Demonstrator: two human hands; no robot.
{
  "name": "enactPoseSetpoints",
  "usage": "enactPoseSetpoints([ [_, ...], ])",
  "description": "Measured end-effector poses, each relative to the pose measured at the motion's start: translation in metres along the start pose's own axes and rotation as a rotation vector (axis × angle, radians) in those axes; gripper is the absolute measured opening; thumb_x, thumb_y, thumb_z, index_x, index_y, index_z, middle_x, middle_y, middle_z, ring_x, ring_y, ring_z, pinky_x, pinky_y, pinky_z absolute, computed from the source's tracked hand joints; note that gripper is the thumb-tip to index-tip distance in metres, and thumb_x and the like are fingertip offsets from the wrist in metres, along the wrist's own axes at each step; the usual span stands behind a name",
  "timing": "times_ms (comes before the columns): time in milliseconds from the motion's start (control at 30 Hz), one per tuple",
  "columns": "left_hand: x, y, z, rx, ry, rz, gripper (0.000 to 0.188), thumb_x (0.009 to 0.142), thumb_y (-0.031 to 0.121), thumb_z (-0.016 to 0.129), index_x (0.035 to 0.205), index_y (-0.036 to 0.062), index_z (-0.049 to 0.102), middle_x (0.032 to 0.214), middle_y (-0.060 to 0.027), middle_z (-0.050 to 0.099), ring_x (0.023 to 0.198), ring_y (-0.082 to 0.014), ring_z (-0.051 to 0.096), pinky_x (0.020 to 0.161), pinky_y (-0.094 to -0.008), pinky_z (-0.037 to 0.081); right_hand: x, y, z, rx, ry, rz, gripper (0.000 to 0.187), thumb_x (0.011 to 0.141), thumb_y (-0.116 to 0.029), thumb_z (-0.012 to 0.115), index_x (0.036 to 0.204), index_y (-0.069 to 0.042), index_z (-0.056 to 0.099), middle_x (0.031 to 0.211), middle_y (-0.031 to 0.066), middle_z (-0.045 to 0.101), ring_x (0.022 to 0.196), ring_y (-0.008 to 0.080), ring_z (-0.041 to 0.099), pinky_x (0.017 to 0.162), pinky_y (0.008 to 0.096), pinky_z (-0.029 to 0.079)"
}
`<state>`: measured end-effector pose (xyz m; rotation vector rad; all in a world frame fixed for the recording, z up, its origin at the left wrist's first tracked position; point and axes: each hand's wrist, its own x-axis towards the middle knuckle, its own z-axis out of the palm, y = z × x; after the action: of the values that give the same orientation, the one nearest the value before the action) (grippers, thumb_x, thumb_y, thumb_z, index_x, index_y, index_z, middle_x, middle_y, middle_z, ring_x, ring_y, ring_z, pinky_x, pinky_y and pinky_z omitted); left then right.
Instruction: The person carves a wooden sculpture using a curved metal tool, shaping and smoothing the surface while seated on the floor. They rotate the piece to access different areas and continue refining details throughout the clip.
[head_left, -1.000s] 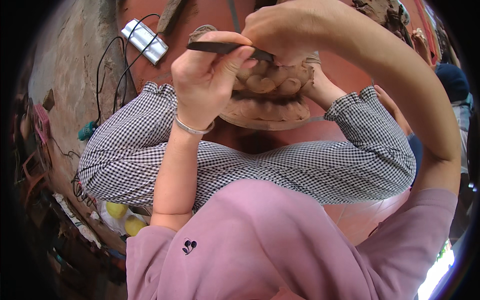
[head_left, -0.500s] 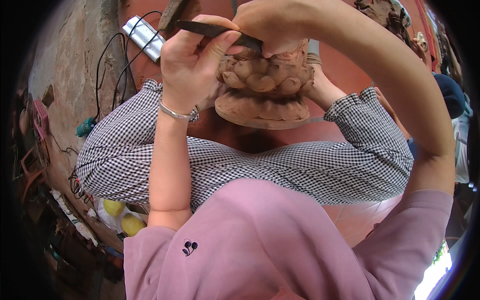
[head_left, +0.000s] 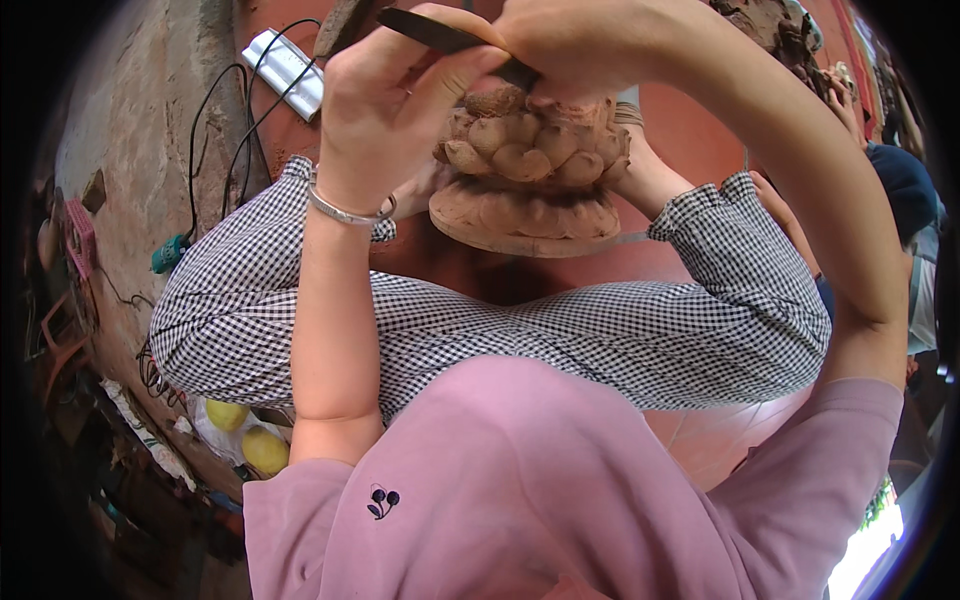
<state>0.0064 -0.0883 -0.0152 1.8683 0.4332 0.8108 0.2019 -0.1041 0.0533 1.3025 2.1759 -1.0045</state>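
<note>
My left hand [head_left: 395, 90] is closed, pinching a dark, flat, narrow modelling tool [head_left: 435, 30] between thumb and fingers. The tool slants down to the right, its tip by the fingers of my right hand [head_left: 565, 50]. That hand is bent over the top of a brown clay sculpture [head_left: 525, 165], its fingers curled and mostly hidden; whether it holds anything does not show. Rounded, overlapping petals ring the sculpture above a round, scalloped base [head_left: 525, 225]. It stands upright between my feet. My hands cover its upper part.
My checkered knees flank the sculpture. Left lie a silver metal block [head_left: 283, 75], black cables [head_left: 240, 150], a teal plug-like piece [head_left: 170, 254] and yellow fruits [head_left: 265, 450] in a plastic bag. Dark clay lumps [head_left: 765, 25] lie far right. Another person [head_left: 900, 190] sits at the right edge.
Both hands have shifted slightly; the left hand and tool have moved up, and the tool tilts more steeply. The right hand moved a little right. The sculpture stays in place.
</note>
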Motion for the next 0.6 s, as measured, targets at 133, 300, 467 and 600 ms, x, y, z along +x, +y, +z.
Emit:
enactPoseSetpoints([
  [133, -0.009, 0.006, 0.014, -0.125, 0.09, -0.013, 0.011, 0.093, -0.001, 0.07, 0.104, -0.0035, 0.07, 0.086, -0.004, 0.072, 0.077, -0.0097, 0.071, 0.07, -0.0211, 0.059, 0.003, -0.001, -0.004, 0.038, 0.014, -0.062, 0.028, 0.079, -0.005, 0.07, 0.107, -0.004, 0.069, 0.102, 0.0198, 0.073, 0.102, 0.0392, 0.068, 0.085, 0.0452, 0.054],
  [300, -0.001, 0.011, 0.005, -0.008, 0.052, -0.019, 0.016, 0.093, -0.002, 0.07, 0.109, -0.0052, 0.068, 0.097, -0.008, 0.072, 0.083, -0.0135, 0.073, 0.074, -0.023, 0.06, -0.008, 0.001, 0.0, 0.047, 0.057, -0.052, 0.027, 0.079, -0.005, 0.071, 0.106, -0.004, 0.07, 0.101, 0.0201, 0.073, 0.1, 0.0388, 0.068, 0.084, 0.045, 0.055],
  [467, -0.01, 0.012, 0.019, 0.024, 0.148, 0.019, 0.012, 0.089, 0.002, 0.076, 0.099, -0.002, 0.071, 0.08, -0.0053, 0.072, 0.071, -0.0102, 0.072, 0.059, -0.0211, 0.055, -0.005, -0.002, -0.002, -0.024, -0.059, -0.109, 0.027, 0.08, -0.006, 0.073, 0.107, -0.003, 0.07, 0.1, 0.019, 0.073, 0.098, 0.0367, 0.069, 0.082, 0.0443, 0.055],
  [600, -0.009, 0.01, 0.018, 0.005, 0.22, -0.014, 0.014, 0.09, 0.0, 0.074, 0.103, -0.0023, 0.071, 0.085, -0.0063, 0.073, 0.072, -0.0103, 0.071, 0.061, -0.021, 0.056, -0.012, -0.006, -0.014, 0.022, 0.013, -0.097, 0.027, 0.081, -0.006, 0.071, 0.108, -0.004, 0.069, 0.099, 0.0187, 0.073, 0.098, 0.037, 0.07, 0.082, 0.0448, 0.054],
])
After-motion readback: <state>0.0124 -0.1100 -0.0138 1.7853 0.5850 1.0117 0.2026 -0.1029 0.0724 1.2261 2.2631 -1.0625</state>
